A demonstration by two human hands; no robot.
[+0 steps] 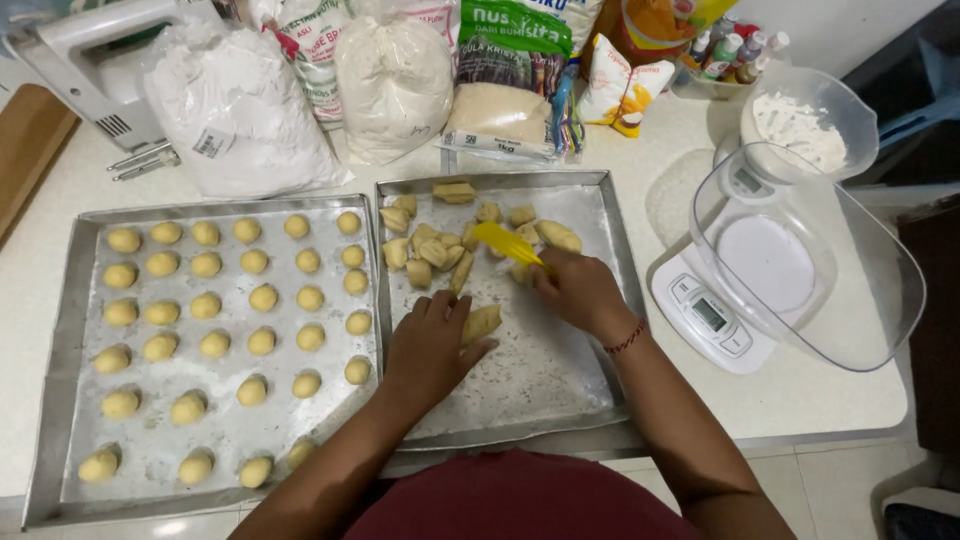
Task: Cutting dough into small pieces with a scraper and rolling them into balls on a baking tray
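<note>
- A piece of yellow dough (482,322) is held under the fingers of the left hand (430,350) on the right baking tray (600,300).
- A yellow scraper (508,243) is gripped by the right hand (578,290) beside cut dough pieces (432,250).
- Rows of dough balls (230,300) are set out on the left tray (60,330), touching the other on the worktop (830,395).

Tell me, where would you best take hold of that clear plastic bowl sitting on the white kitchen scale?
Probably by the clear plastic bowl's near rim, coming from the right: it overhangs the white kitchen scale there, wide and open, with nothing crowding that side.
</note>
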